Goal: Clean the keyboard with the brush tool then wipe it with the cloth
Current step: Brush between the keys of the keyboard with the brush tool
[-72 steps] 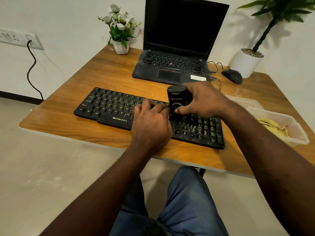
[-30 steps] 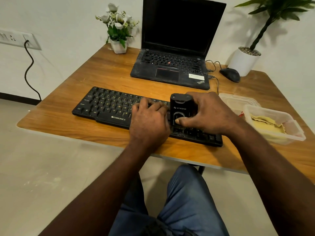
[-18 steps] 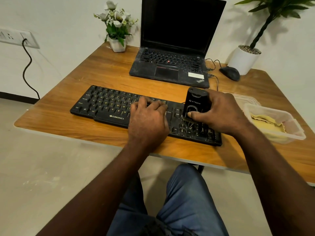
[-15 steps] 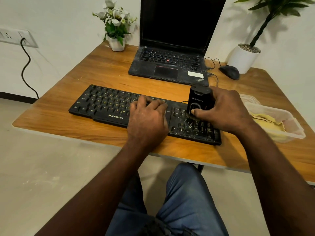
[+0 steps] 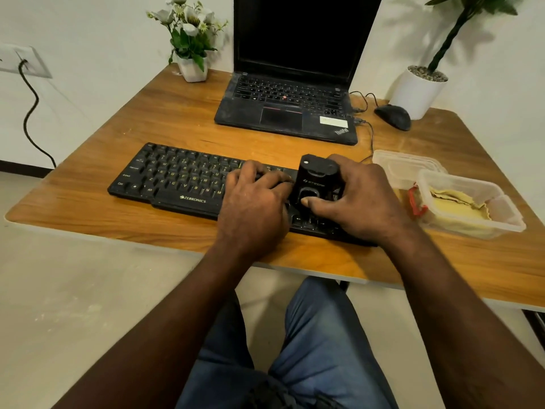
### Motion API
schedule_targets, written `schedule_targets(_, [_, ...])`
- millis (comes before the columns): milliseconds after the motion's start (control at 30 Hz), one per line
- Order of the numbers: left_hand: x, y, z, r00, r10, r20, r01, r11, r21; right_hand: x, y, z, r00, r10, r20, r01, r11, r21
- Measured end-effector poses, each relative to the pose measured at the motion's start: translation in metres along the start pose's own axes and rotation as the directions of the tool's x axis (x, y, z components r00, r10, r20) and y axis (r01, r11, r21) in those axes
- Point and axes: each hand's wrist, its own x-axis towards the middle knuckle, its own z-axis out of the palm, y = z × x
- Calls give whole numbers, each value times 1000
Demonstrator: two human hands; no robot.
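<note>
The keyboard (image 5: 177, 184) reads ZEBRONICS, the laptop (image 5: 295, 113) ThinkPad. The right hand (image 5: 356, 202) grips the brush tool (image 5: 317, 180) upright on the keys; the left hand (image 5: 253, 202) lies flat beside it.

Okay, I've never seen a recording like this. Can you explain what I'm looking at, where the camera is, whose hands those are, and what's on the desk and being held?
There is no machine here: a person wears one camera on the head, looking down at their own two bare hands. On the wooden table lies a long black plastic keyboard. The left hand rests on its keys. The right hand grips a black block-shaped brush tool standing on the keys. To the right, a clear plastic tub holds a crumpled yellow cloth. Behind are an open black laptop and a black mouse.
</note>
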Motion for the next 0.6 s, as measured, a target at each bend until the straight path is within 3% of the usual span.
schedule_targets(200, [1, -2, 3, 1000, -6, 24, 6, 1000, -3, -6, 20, -35, 991, 102, 87, -101, 995, -17])
schedule_targets(467, [1, -2, 0, 999, -30, 20, 30, 999, -17, 5, 2, 4, 1000, 18, 1, -18, 999, 49])
schedule_targets(600, [1, -4, 1, 999, -53, 10, 53, 998, -42, -1, 14, -11, 998, 51, 42, -54, 996, 75])
